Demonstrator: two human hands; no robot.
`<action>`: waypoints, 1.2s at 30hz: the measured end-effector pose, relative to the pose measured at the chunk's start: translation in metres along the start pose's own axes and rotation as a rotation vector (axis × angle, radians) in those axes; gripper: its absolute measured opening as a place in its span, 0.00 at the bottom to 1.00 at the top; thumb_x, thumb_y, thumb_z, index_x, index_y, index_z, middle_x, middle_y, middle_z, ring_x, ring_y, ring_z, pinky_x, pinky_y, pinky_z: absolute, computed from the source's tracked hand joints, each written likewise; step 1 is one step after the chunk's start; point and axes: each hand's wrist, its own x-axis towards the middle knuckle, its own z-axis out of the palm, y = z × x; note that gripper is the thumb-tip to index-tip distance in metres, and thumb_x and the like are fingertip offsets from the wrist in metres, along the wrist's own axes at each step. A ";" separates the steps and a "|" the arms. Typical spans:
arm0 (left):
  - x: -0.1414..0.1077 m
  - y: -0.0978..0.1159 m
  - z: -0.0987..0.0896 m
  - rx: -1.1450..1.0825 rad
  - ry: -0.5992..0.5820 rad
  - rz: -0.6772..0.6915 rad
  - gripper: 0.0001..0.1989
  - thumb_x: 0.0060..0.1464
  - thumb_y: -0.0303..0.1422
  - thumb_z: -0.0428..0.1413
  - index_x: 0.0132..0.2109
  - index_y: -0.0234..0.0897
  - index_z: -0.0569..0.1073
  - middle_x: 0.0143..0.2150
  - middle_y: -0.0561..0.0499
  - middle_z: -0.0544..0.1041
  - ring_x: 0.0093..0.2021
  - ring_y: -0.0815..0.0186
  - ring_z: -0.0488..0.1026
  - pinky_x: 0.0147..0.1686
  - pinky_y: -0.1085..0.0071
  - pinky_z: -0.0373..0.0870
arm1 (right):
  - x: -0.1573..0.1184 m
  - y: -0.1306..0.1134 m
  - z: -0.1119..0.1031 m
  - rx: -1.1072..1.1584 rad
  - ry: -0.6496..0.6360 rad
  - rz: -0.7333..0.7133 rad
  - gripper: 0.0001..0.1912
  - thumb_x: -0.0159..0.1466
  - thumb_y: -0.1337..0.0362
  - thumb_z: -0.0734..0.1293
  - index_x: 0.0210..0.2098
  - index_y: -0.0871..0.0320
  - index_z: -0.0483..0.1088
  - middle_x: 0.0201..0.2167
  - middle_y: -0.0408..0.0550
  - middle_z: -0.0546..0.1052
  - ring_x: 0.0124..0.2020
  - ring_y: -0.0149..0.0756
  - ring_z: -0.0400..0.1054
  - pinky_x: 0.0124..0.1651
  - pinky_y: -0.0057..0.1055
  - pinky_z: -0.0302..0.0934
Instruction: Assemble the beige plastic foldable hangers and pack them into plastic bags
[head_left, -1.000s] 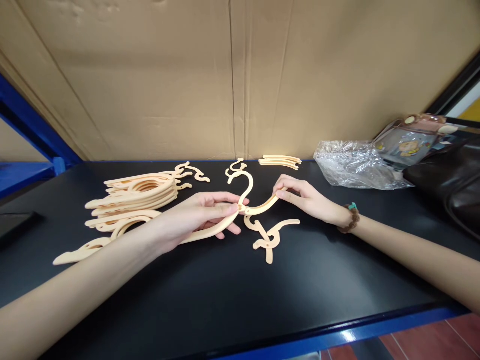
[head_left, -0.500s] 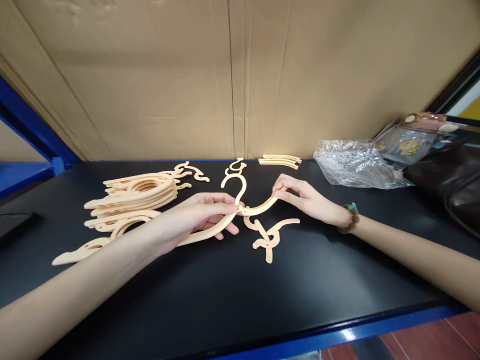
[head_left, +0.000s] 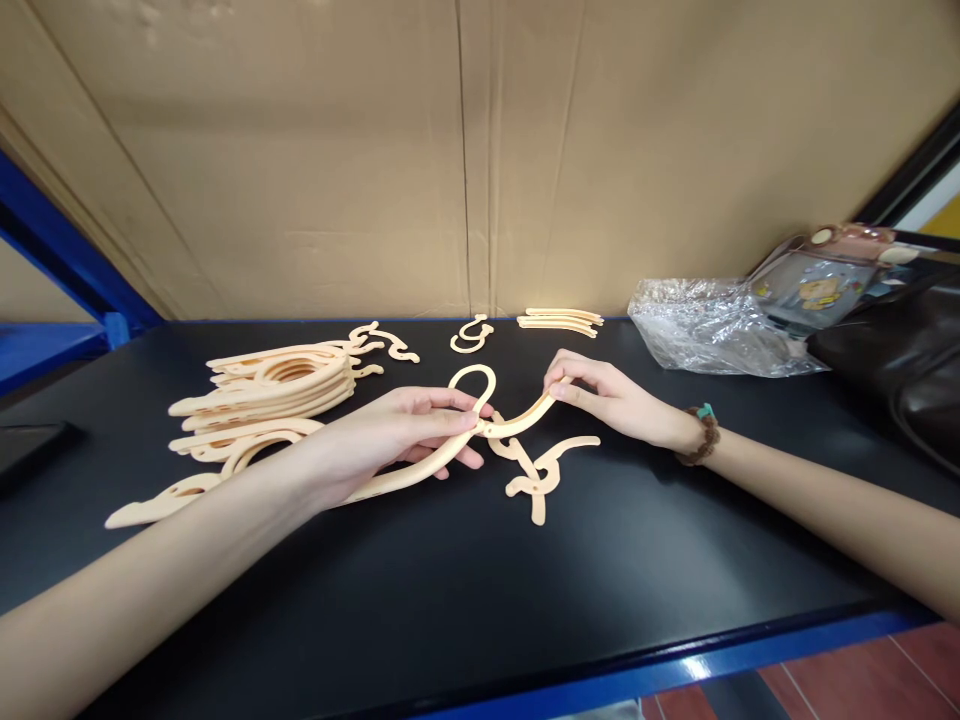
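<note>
Between my hands is a beige folding clothes hanger (head_left: 420, 470), its two curved arms meeting under a hook. My left hand (head_left: 409, 430) pinches it at the joint below the hook, and its left arm runs back beneath my palm. The tip of the right arm is pinched in the fingers of my right hand (head_left: 600, 385). Just below the held hanger, loose curved hanger pieces (head_left: 540, 480) lie on the black table. To the left of my left hand is a stack of beige hangers (head_left: 270, 385), partly covered by my forearm.
Hook pieces (head_left: 471, 338) and a few curved strips (head_left: 559, 321) lie along the back by the cardboard wall (head_left: 337, 150). On the right are crumpled clear plastic (head_left: 705, 325), a transparent pouch (head_left: 814, 285) and a dark bag (head_left: 900, 350). A dark flat object (head_left: 34, 450) sits at the left edge.
The held hanger's hook has tipped and now looks like a flattened loop. Its joint has dropped slightly in my left fingers. My right hand has barely moved.
</note>
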 end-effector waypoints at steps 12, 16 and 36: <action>0.004 -0.004 0.003 -0.064 -0.009 -0.003 0.10 0.56 0.37 0.58 0.44 0.38 0.73 0.48 0.46 0.77 0.39 0.68 0.76 0.34 0.79 0.72 | 0.002 0.001 0.001 0.095 0.032 0.057 0.13 0.69 0.59 0.57 0.29 0.57 0.62 0.31 0.43 0.61 0.32 0.32 0.56 0.38 0.30 0.51; 0.003 -0.001 0.001 -0.169 0.088 0.003 0.07 0.58 0.31 0.56 0.44 0.36 0.70 0.43 0.45 0.78 0.26 0.72 0.73 0.22 0.82 0.69 | 0.002 0.000 0.001 0.104 0.036 0.075 0.13 0.68 0.59 0.59 0.29 0.58 0.62 0.32 0.43 0.62 0.33 0.32 0.56 0.38 0.30 0.51; 0.001 -0.004 0.005 -0.028 -0.097 0.022 0.15 0.59 0.41 0.55 0.50 0.41 0.75 0.55 0.47 0.73 0.46 0.65 0.75 0.34 0.82 0.73 | 0.002 0.004 0.001 0.096 -0.038 0.069 0.14 0.69 0.57 0.58 0.30 0.58 0.63 0.32 0.43 0.62 0.33 0.32 0.56 0.39 0.30 0.52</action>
